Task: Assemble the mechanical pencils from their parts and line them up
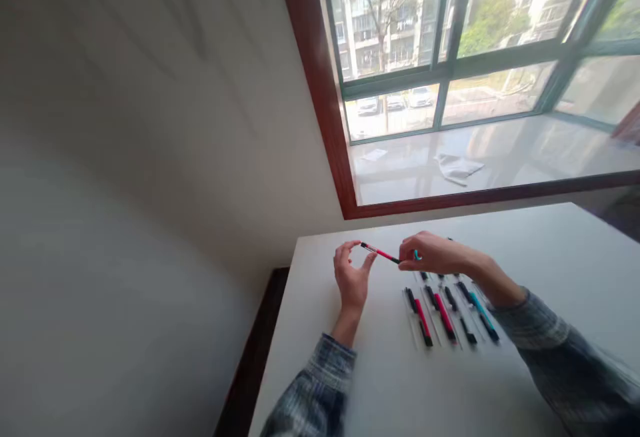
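Note:
A red and black pen (pixel 384 253) with a clear section is held slantwise above the table, between my two hands. My left hand (pixel 351 280) has its index fingertip at the pen's black left end and its thumb against the barrel. My right hand (pixel 430 252) pinches the dark right end. A bit of teal (pixel 417 255) shows by the right fingers; I cannot tell what it belongs to. Below the right hand lie disassembled pen parts in rows: a red barrel (pixel 423 317), another red barrel (pixel 444 316), a teal barrel (pixel 481 310), black pieces (pixel 469 332) and thin clear refills or tubes.
The white table (pixel 380 370) stands against a grey wall (pixel 200 157) on the left. Behind it is a window with a red-brown frame (pixel 325 104) and a pale sill (pixel 400 177), where a crumpled white sheet (pixel 457 167) lies. More dark pen pieces are partly hidden behind my right wrist.

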`<state>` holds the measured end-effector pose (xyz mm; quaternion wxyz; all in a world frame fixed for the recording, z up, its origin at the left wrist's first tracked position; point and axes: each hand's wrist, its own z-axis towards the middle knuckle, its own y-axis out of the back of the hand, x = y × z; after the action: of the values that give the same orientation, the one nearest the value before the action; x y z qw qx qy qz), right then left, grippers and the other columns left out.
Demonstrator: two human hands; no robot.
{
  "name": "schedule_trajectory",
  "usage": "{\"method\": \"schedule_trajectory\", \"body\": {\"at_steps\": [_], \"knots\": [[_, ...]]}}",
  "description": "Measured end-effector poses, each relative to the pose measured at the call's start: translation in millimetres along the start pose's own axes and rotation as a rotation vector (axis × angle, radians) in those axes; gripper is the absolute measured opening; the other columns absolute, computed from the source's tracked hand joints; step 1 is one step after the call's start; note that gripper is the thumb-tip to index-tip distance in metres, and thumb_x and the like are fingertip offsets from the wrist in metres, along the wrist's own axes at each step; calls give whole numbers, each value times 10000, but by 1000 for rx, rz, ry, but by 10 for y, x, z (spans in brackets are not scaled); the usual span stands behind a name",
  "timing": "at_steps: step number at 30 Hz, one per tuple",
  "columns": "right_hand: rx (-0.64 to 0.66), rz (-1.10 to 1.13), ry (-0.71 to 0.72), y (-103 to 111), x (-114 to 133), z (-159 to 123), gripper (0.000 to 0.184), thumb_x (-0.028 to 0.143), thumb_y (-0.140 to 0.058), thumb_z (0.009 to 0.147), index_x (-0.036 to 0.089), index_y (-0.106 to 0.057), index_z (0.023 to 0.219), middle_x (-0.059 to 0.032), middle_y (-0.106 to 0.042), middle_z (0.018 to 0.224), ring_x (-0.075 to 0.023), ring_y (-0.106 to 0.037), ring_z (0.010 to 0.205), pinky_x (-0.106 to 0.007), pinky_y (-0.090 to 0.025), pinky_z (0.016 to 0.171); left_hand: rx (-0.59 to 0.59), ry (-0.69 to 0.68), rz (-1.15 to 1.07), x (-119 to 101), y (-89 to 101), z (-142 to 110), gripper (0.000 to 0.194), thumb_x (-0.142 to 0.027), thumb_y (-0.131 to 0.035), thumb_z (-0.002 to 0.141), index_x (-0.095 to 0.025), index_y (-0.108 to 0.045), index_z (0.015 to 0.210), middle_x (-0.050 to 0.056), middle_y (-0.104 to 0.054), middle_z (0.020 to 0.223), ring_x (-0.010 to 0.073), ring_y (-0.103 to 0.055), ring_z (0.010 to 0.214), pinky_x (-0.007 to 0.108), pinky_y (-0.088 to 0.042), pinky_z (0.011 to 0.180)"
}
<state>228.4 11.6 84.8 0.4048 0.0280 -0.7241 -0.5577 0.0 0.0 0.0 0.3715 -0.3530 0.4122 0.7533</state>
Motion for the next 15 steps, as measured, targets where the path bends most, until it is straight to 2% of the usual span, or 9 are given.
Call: {"method": "schedule_trajectory", "body": {"at_steps": [9, 12, 15], "knots": [[48, -31, 26, 13, 5, -9, 227, 393, -657, 914, 200, -758, 849, -46, -761, 853, -178, -634, 728, -290, -423, 675, 57, -12, -25, -55, 2, -38, 312, -327, -812, 834, -257, -704, 1118, 71, -693, 1194, 243, -624, 1111, 346, -487, 870], [52, -20, 25, 11, 16, 0, 238, 400, -650, 919, 199, -762, 857, -47, -763, 845, -177, -635, 718, -291, -427, 670, 79, 34, -99, -91, 0, -40, 405, -357, -829, 814, -253, -674, 1174, 77, -688, 1224, 226, -647, 1064, 345, -509, 867], [34, -15, 21, 0, 46, 20, 256, 412, -645, 924, 198, -755, 834, -45, -760, 824, -175, -631, 707, -293, -430, 665, 145, 128, -271, -123, -5, -29, 531, -394, -800, 842, -244, -592, 1307, 91, -705, 1178, 192, -694, 942, 338, -548, 843]]}}
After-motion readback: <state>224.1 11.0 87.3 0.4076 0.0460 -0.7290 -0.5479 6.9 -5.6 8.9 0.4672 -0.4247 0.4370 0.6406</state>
